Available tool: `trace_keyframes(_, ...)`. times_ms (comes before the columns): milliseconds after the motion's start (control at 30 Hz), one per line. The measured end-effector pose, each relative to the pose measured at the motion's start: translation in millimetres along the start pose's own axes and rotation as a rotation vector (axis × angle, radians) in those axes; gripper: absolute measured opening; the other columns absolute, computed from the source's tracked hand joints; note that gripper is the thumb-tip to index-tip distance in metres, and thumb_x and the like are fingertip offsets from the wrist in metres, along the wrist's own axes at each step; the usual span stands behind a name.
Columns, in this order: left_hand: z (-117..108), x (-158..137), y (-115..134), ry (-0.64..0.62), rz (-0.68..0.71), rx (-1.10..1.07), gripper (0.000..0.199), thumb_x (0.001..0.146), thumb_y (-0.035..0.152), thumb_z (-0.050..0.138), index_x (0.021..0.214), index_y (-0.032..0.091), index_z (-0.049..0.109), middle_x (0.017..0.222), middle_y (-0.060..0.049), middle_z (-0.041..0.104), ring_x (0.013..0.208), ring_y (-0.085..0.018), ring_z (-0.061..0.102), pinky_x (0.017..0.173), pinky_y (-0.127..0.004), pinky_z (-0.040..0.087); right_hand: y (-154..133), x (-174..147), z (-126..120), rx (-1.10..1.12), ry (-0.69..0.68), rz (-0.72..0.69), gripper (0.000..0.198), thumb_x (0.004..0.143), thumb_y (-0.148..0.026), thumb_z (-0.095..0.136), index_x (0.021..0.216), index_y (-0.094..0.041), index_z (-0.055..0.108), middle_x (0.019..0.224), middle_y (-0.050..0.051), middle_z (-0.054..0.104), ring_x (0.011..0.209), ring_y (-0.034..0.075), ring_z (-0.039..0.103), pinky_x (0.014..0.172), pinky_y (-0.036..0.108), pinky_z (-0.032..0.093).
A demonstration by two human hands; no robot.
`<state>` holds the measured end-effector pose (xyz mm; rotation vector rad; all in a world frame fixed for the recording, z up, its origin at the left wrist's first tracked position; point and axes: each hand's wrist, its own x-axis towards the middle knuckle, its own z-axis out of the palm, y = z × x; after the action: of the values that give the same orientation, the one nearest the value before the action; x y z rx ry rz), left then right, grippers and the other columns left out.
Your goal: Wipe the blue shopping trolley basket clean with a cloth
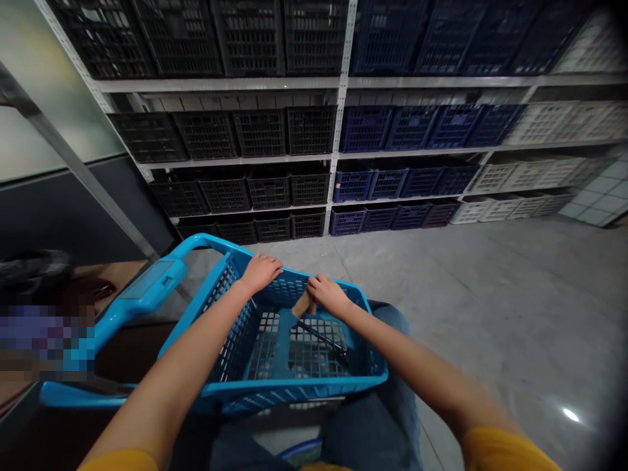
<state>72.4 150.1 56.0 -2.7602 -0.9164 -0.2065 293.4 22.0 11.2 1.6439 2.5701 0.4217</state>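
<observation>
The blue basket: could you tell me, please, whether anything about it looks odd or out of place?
Nothing stands out. The blue basket looks whole; the left hand rests on its far rim and the right hand holds a brown piece over it. A dark tool lies inside.

Single head-worn view, looking forward and down, close over a bright blue perforated plastic basket (275,356) near centre, grey metal shelving of stacked plastic crates (338,131) far across the back
</observation>
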Motion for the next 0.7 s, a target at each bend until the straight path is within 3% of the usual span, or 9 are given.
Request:
trace_keyframes(167, 2, 2, 0, -0.02, 0.009, 0.009, 0.031, 0.098, 0.039, 0.045, 0.103, 0.023, 0.071, 0.098, -0.009, 0.072, 0.095, -0.027, 0.064, 0.085, -0.039, 0.04, 22, -53, 14, -0.027, -0.144, 0.136, 0.021, 0.093, -0.012, 0.05, 0.092, -0.013, 0.071, 0.107, 0.016, 0.059, 0.097, 0.027, 0.054, 0.069, 0.033, 0.053)
trace_keyframes(267, 2, 2, 1, -0.018, 0.015, 0.04, 0.031, 0.098, 0.039, 0.045, 0.102, 0.022, 0.071, 0.097, -0.01, 0.072, 0.094, -0.027, 0.064, 0.083, -0.039, 0.04, 12, -43, 9, -0.018, -0.141, 0.175, 0.021, 0.092, -0.01, 0.051, 0.093, -0.012, 0.072, 0.107, 0.017, 0.059, 0.097, 0.027, 0.055, 0.071, 0.034, 0.054)
trace_keyframes(433, -1, 1, 0, -0.008, 0.004, 0.051, 0.029, 0.098, 0.039, 0.046, 0.1, 0.022, 0.071, 0.095, -0.009, 0.072, 0.093, -0.025, 0.064, 0.083, -0.037, 0.04, -19, 13, -2, 0.024, -0.037, 0.064, 0.025, 0.099, -0.015, 0.043, 0.106, -0.014, 0.067, 0.111, 0.015, 0.057, 0.102, 0.026, 0.053, 0.077, 0.033, 0.053)
trace_keyframes(500, -2, 2, 0, -0.012, 0.002, 0.05, 0.03, 0.098, 0.04, 0.046, 0.098, 0.022, 0.07, 0.094, -0.009, 0.072, 0.092, -0.025, 0.064, 0.083, -0.037, 0.04, -22, 21, 0, 0.034, -0.014, 0.033, 0.025, 0.1, -0.016, 0.041, 0.107, -0.014, 0.066, 0.112, 0.014, 0.057, 0.103, 0.025, 0.052, 0.078, 0.032, 0.052)
trace_keyframes(700, 2, 4, 1, -0.027, -0.001, 0.068, 0.031, 0.099, 0.039, 0.046, 0.101, 0.021, 0.07, 0.098, -0.01, 0.072, 0.095, -0.028, 0.064, 0.082, -0.039, 0.041, 2, -26, 18, -0.003, -0.105, 0.092, 0.021, 0.097, -0.013, 0.047, 0.103, -0.013, 0.067, 0.114, 0.014, 0.057, 0.103, 0.026, 0.052, 0.079, 0.033, 0.052)
